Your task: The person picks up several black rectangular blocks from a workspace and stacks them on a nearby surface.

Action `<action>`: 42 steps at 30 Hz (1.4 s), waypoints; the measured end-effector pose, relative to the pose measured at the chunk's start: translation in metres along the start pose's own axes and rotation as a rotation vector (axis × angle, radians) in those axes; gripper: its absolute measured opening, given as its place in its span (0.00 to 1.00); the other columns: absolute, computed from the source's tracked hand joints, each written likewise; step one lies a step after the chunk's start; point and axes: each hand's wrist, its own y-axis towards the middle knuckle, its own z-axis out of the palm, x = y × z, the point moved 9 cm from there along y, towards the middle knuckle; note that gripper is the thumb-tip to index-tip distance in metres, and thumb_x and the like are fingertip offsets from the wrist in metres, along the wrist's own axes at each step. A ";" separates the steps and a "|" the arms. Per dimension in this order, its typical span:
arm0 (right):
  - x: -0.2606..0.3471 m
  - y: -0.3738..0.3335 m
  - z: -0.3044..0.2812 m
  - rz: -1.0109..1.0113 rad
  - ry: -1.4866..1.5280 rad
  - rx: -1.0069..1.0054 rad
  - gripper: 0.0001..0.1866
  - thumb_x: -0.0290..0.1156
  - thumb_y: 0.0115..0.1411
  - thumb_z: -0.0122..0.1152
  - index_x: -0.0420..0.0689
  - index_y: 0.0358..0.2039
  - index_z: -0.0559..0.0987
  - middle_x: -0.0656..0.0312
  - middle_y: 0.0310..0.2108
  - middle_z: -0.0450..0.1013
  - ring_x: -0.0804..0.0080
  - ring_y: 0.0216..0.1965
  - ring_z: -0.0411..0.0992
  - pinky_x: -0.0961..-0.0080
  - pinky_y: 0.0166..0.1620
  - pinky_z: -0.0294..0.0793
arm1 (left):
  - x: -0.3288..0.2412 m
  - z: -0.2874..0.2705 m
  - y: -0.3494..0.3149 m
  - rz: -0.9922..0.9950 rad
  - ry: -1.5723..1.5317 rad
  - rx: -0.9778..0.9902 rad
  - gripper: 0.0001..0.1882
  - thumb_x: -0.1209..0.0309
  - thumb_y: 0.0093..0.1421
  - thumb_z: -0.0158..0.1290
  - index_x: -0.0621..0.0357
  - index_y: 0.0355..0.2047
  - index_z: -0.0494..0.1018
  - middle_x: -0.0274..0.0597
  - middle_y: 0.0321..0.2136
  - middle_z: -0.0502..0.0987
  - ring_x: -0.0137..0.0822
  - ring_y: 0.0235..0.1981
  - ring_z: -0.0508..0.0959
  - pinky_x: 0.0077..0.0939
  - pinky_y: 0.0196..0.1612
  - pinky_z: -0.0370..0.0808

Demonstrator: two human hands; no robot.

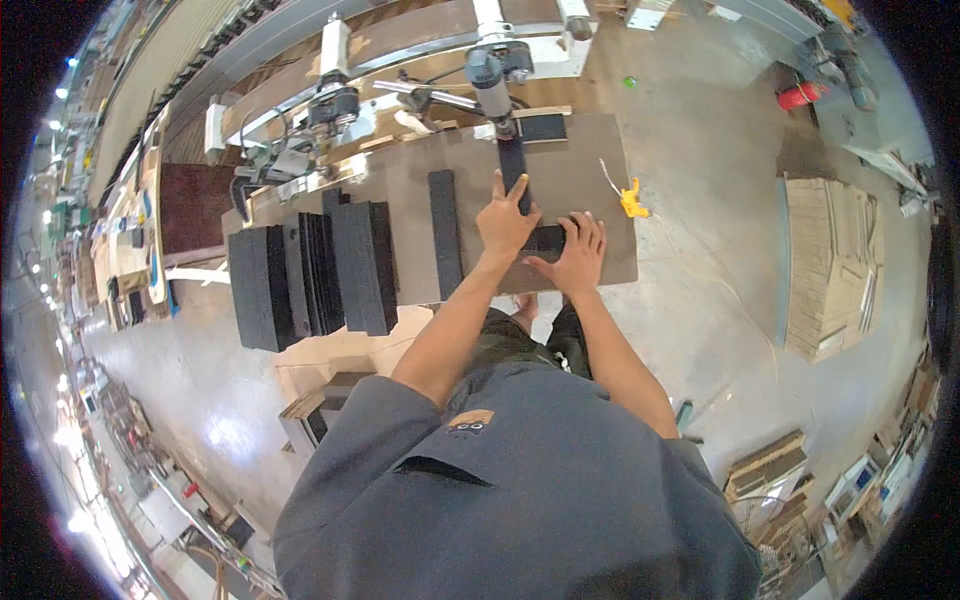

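- Looking down through the head view, I'm seeing the black strip (pixel 512 158) lying lengthwise on the brown board (pixel 590 180), its far end sitting under the drill-like machine head (pixel 491 90).
- Left hand (pixel 507 228) is resting on the strip's near end, two fingers spreading apart; whether the tucked ones are clamping, I can't tell!
- Right hand (pixel 577 250) is covering one end of a dark block (pixel 546 239), thumb and fingers parting; any squeeze isn't showing.
- Doing this well, I'm reckoning, is calling for flat, even pressure, a squarely lying strip and fingertips well clear of that tool.
- Stacked black pieces (pixel 365 265) are standing off leftward.
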 end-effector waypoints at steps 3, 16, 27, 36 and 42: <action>0.002 0.000 -0.007 -0.018 -0.003 -0.076 0.59 0.87 0.52 0.69 0.49 0.68 0.79 0.54 0.73 0.69 0.44 0.82 0.59 0.35 0.86 0.48 | -0.001 -0.002 0.001 0.003 -0.049 -0.002 0.38 0.52 0.58 0.73 0.32 0.70 0.84 0.62 0.78 0.72 0.60 0.47 0.92 0.50 0.45 0.91; 0.008 0.002 -0.003 0.073 0.010 -0.045 0.51 0.76 0.54 0.78 0.52 0.67 0.79 0.59 0.73 0.68 0.49 0.82 0.58 0.38 0.86 0.50 | 0.051 -0.114 -0.035 0.017 -0.019 -0.099 0.34 0.58 0.59 0.69 0.36 0.69 0.85 0.58 0.75 0.77 0.60 0.52 0.91 0.48 0.51 0.89; 0.007 0.003 0.002 0.067 0.017 -0.051 0.47 0.75 0.59 0.75 0.52 0.66 0.80 0.57 0.72 0.70 0.48 0.82 0.59 0.37 0.86 0.51 | 0.114 -0.129 -0.103 -0.001 0.164 0.083 0.33 0.53 0.67 0.71 0.40 0.72 0.81 0.59 0.75 0.76 0.62 0.45 0.91 0.49 0.46 0.89; 0.005 -0.001 -0.003 0.043 0.043 -0.151 0.42 0.73 0.62 0.74 0.53 0.63 0.83 0.58 0.70 0.73 0.47 0.79 0.63 0.38 0.85 0.54 | 0.195 -0.248 -0.115 -0.328 0.570 -0.158 0.42 0.45 0.69 0.70 0.55 0.75 0.75 0.52 0.61 0.80 0.57 0.57 0.84 0.55 0.65 0.78; -0.001 -0.001 -0.003 0.067 0.054 -0.143 0.43 0.75 0.63 0.71 0.52 0.62 0.84 0.56 0.69 0.74 0.47 0.79 0.65 0.38 0.85 0.54 | 0.218 -0.230 -0.115 -0.377 0.423 0.036 0.44 0.46 0.66 0.72 0.51 0.77 0.74 0.57 0.63 0.81 0.60 0.60 0.85 0.53 0.59 0.85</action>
